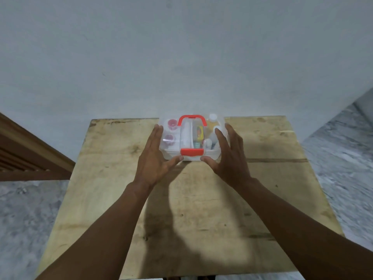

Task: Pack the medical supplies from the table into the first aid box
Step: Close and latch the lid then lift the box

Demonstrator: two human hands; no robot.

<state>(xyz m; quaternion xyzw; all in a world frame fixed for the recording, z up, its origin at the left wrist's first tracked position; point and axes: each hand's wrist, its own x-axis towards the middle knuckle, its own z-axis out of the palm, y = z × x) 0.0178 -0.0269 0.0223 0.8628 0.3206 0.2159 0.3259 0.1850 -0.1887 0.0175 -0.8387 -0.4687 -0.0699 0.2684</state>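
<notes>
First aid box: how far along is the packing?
Nearly done. The supplies show through the clear lid of the first aid box, and no loose items remain on the table. Left hand and right hand flank it. Whether the red latch is fastened is unclear.

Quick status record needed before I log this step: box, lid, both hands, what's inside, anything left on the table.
box: clear first aid box at the table's far edge
lid: down, red handle folded flat, red latch at the front
left hand: open, flat against the box's left side
right hand: open, flat against the box's right side
contents: red-capped containers on the left, white bottles on the right
table: no loose supplies visible
</notes>
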